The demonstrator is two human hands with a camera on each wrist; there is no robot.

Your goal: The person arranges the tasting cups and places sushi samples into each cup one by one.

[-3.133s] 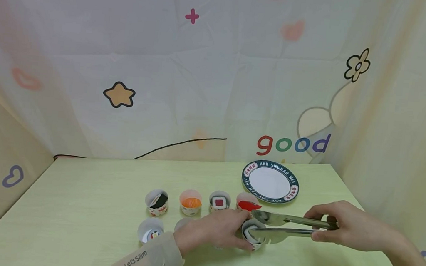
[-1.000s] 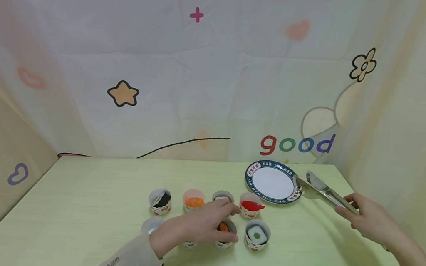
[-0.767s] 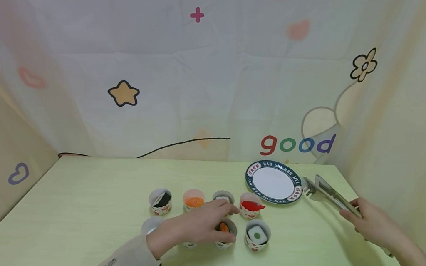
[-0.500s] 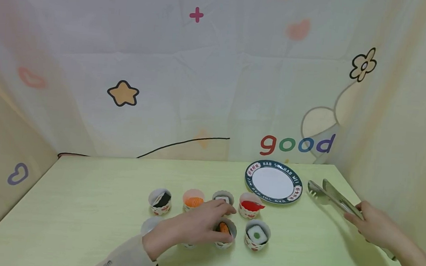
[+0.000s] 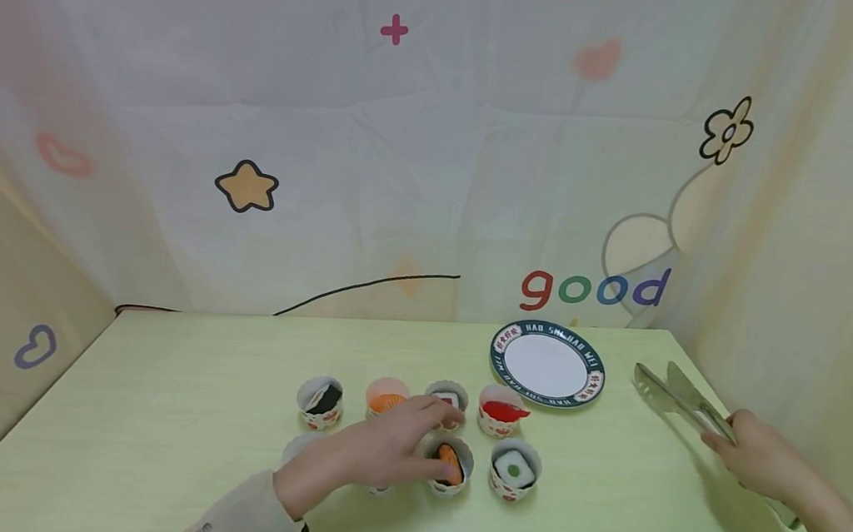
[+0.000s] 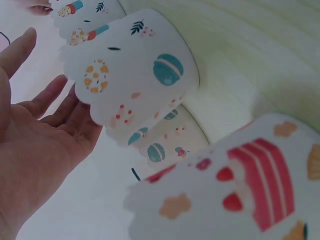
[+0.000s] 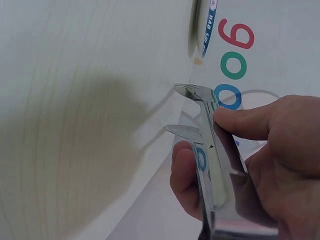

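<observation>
In the head view my left hand [image 5: 375, 446] hovers over the paper cups, its fingers loosely spread and holding nothing. Just under its thumb, an orange-topped sushi piece [image 5: 451, 466] sits in a cup; two cups at the front left are mostly covered by the hand and arm. The left wrist view has the same hand [image 6: 45, 145] beside a patterned cup [image 6: 135, 65]. My right hand [image 5: 765, 460] grips metal tongs [image 7: 215, 150], raised over the table's right side with parted tips and nothing between them. A white roll with a green centre [image 5: 515, 471] lies in the front right cup.
A dark-rimmed plate [image 5: 598, 378] lies at the table's back right. The back row of cups holds a black-and-white piece [image 5: 324, 402], an orange piece [image 5: 388, 402], a white square piece [image 5: 449, 399] and a red piece [image 5: 501, 411]. A printed curtain [image 5: 374, 170] borders the table.
The tongs have left the front right cup and moved right, past the plate. My left hand has let go of that cup and drawn back to the left.
</observation>
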